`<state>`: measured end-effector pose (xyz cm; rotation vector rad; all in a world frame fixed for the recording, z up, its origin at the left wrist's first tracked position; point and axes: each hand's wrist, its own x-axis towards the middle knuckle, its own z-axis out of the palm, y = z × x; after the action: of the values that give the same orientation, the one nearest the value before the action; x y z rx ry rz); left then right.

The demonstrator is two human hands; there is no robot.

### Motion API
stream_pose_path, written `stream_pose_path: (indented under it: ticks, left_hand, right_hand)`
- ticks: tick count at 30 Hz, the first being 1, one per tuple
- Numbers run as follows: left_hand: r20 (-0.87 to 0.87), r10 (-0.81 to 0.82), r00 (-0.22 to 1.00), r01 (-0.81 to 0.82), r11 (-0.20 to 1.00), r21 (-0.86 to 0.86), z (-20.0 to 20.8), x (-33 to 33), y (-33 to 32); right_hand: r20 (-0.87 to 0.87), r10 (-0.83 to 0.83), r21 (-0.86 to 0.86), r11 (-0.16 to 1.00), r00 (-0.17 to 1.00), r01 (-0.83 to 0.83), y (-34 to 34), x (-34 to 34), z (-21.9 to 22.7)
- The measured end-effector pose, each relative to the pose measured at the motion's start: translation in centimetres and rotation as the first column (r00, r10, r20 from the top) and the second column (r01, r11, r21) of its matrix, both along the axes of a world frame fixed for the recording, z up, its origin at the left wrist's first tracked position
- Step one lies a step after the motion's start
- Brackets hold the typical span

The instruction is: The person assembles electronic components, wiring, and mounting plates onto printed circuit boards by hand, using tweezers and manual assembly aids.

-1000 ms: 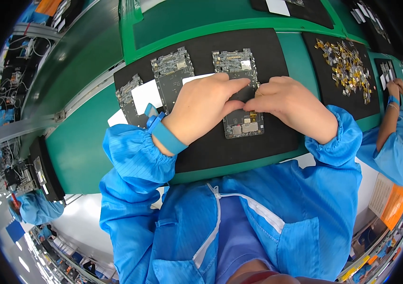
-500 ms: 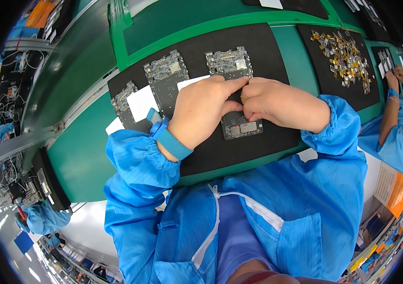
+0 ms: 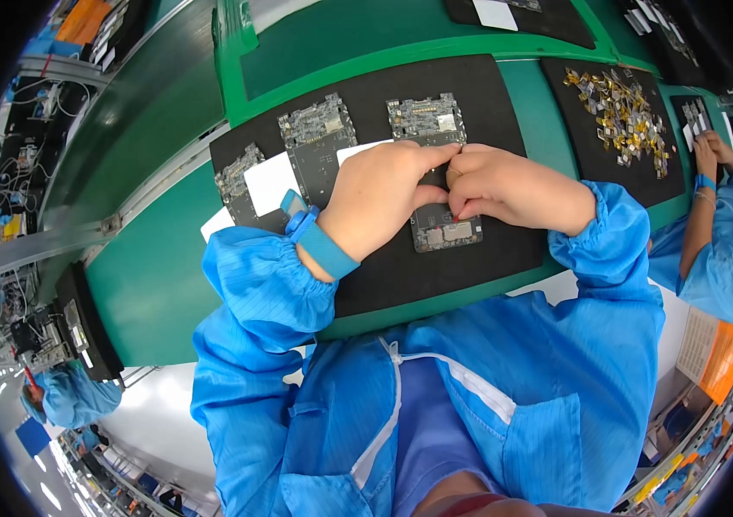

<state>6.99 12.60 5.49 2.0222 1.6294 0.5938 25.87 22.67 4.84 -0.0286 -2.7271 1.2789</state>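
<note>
Black, matte and rectangular, a work mat (image 3: 383,284) lies on a green bench (image 3: 142,284) and carries three dark grey printed circuit boards in a row. Under the hands, the right-hand circuit board (image 3: 449,234) lies flat right of the mat's centre, its far end near the mat's far edge and its near end toward the near edge; the hands cover its middle section. The left hand (image 3: 383,185), fitted with a teal fabric wrist strap (image 3: 332,252), is partly open: thumb and index finger form a curved gap above the board. Whether it has hold of anything cannot be told. The right hand (image 3: 517,185) is nearly closed, fingers bent and thumb drawn in, at the board's right side; any part in its grasp is hidden. Both index fingers meet or nearly meet over the board. The middle circuit board (image 3: 319,142) lies near the mat's far edge, and the left circuit board (image 3: 241,181) lies along its left edge. A white rectangular card (image 3: 271,185) lies between these two boards. Beyond the mat's right edge, a second black mat (image 3: 599,164) bears a loose pile of small gold and silver parts (image 3: 625,116).
</note>
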Motion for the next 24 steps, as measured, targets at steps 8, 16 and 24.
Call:
stream_pose_path:
  ticks: [8, 16, 24]
  left_hand:
    - [0.247, 0.079, 0.966, -0.06, 0.995, -0.084, 0.7, -1.4, 0.0]
    - [0.839, 0.467, 0.281, 0.24, 0.812, -0.532, 1.6, -4.3, -4.1]
    - [0.841, 0.384, 0.381, 0.149, 0.872, -0.465, 1.4, -5.2, -7.0]
  right_hand:
    - [-0.02, -0.149, 0.14, 0.979, 0.989, 0.151, -0.9, 0.2, 2.0]
    - [0.133, -0.387, -0.348, 0.844, 0.913, 0.408, -3.5, -1.3, 4.1]
    - [0.048, -0.36, -0.027, 0.932, 0.932, 0.362, -5.2, -5.7, 4.1]
